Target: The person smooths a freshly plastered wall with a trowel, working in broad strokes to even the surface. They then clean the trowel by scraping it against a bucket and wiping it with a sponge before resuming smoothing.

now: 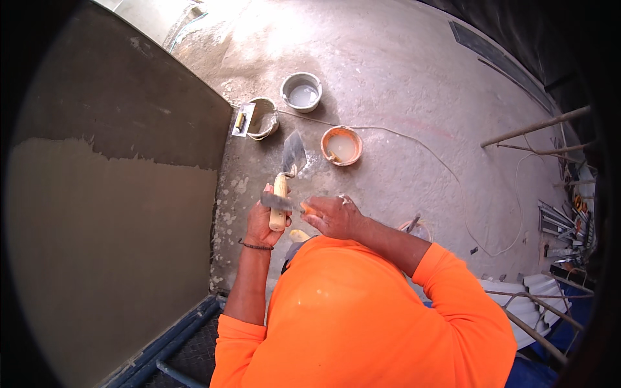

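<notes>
A pointing trowel (279, 197) with a pale wooden handle is in my left hand (261, 227), its grey blade directed away from me over the floor. My left fingers are closed around the handle. In my right hand (336, 217) is a scraper (309, 209) with an orange grip, the fingers wrapped round it. Its dark, slightly blurred blade lies across the trowel's wooden handle; whether the two touch I cannot tell. Pale smears mark my right hand.
Beyond my hands stand an orange bucket (325, 143) of cloudy liquid, a grey bucket (284, 86) and a mortar bucket (275, 121) with a plastering trowel (240, 121) at its rim. A partly coated wall (110, 213) rises left. A cable (414, 137) crosses the floor; scaffold poles (537, 129) stand right.
</notes>
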Tool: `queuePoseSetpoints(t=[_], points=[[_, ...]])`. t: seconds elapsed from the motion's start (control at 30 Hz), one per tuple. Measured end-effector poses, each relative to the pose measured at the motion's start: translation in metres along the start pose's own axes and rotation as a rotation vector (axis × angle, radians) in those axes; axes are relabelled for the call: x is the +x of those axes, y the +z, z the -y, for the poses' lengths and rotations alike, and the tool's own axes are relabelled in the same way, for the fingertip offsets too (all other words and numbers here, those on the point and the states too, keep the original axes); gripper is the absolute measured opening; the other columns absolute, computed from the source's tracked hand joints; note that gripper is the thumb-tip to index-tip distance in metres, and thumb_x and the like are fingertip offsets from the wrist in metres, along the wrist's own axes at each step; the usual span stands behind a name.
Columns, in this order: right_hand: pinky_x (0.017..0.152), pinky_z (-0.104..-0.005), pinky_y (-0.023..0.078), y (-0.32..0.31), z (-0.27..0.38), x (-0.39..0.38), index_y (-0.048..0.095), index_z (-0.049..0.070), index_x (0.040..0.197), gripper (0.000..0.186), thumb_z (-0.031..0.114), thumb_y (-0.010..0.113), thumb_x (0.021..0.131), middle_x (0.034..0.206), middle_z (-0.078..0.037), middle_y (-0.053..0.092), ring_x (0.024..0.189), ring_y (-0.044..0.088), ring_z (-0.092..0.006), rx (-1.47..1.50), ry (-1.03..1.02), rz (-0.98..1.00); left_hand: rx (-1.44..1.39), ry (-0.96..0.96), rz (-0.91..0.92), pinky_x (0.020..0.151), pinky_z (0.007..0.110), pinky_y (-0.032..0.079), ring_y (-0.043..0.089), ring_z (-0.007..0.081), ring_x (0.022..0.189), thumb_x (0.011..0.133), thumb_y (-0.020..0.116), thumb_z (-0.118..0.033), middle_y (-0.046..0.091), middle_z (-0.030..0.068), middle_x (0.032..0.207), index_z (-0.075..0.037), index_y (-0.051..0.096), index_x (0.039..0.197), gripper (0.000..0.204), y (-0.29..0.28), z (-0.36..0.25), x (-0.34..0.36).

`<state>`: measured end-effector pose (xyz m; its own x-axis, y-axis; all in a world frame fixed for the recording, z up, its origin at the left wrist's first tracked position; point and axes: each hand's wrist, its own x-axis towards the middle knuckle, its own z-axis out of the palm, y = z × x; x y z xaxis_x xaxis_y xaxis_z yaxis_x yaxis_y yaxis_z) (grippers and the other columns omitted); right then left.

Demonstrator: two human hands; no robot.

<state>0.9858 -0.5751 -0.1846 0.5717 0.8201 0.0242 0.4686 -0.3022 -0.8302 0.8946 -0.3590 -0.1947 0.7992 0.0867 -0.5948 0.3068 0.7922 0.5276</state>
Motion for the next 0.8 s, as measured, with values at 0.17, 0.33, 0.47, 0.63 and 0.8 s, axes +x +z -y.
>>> queuePoseSetpoints(t=[0.17,0.33,0.47,0.63,0.8], points=[[0.074,-0.0488,0.057,0.013,0.007,-0.003,0.066,0.012,0.114,0.032,0.036,0.071,0.095,0.1,-0.012,0.072,0.088,0.073,-0.0345,-0.041,-0.14,0.113,0.04,-0.006,-0.002,0.058,0.031,0.056,0.065,0.0149,0.07,0.108,0.048,-0.052,0.066,0.007,0.091,-0.001,0.059,0.128,0.056,-0.008,-0.006,-0.009],[0.073,-0.0473,0.058,0.019,0.018,-0.005,0.065,0.012,0.116,0.032,0.037,0.07,0.096,0.098,-0.01,0.072,0.087,0.073,-0.0326,-0.086,-0.147,0.088,-0.018,0.014,-0.001,0.06,0.03,0.058,0.067,0.017,0.072,0.11,0.047,-0.048,0.066,0.0082,0.092,-0.001,0.058,0.13,0.053,-0.015,-0.008,-0.013],[0.071,-0.0459,0.058,0.018,0.022,0.008,0.064,0.01,0.112,0.032,0.036,0.071,0.095,0.091,-0.01,0.069,0.083,0.072,-0.032,-0.141,-0.11,0.108,-0.021,0.007,0.028,0.057,0.031,0.058,0.067,0.0179,0.072,0.11,0.047,-0.046,0.066,0.0088,0.092,-0.001,0.058,0.127,0.05,-0.021,-0.011,-0.019],[0.065,-0.0442,0.057,0.026,0.028,0.021,0.063,0.008,0.108,0.029,0.03,0.074,0.093,0.092,-0.011,0.068,0.082,0.072,-0.033,-0.143,-0.029,-0.164,-0.046,0.041,-0.001,0.052,0.031,0.056,0.067,0.018,0.07,0.109,0.05,-0.046,0.067,0.0089,0.093,-0.005,0.059,0.122,0.044,-0.024,-0.016,-0.026],[0.061,-0.0443,0.054,0.037,0.04,0.017,0.061,0.006,0.101,0.027,0.025,0.077,0.091,0.087,-0.013,0.066,0.077,0.07,-0.0347,-0.019,-0.127,-0.113,-0.1,0.068,0.012,0.05,0.032,0.056,0.068,0.0187,0.07,0.108,0.052,-0.045,0.068,0.0094,0.096,-0.007,0.06,0.123,0.041,-0.035,-0.024,-0.025]])
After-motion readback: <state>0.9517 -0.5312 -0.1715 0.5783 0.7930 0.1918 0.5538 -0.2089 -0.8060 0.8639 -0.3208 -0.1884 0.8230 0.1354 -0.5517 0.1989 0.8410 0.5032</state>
